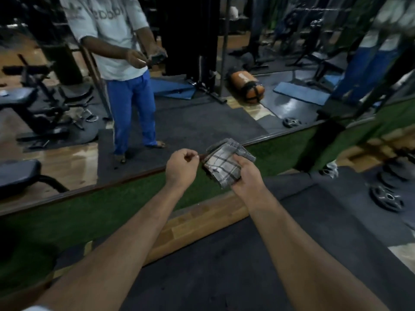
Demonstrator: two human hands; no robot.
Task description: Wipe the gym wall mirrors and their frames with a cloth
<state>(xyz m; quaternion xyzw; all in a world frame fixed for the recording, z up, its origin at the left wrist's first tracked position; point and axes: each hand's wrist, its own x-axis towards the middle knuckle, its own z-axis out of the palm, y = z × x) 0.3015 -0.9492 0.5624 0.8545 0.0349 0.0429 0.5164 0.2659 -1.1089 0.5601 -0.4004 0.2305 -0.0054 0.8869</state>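
At frame centre, the right hand (246, 173) grasps a folded checked cloth (224, 163); the left hand (182, 168), clenched, holds nothing, below the mirror (179, 122).

**A gym floor, seen along its mirrored wall**

We stand in a gym. A large wall mirror (190, 63) with a dark frame (134, 179) reflects padded workout benches (20, 97), a tall dark machine column and blue exercise mats (301, 93). An orange punching bag (246, 85) lies on the floor by the mirror's edge. We see black weight plates (386, 198) lying on dark rubber flooring (224, 265) to our right, with a green turf strip (101, 209) and wooden boards (202, 218) running below the mirror.
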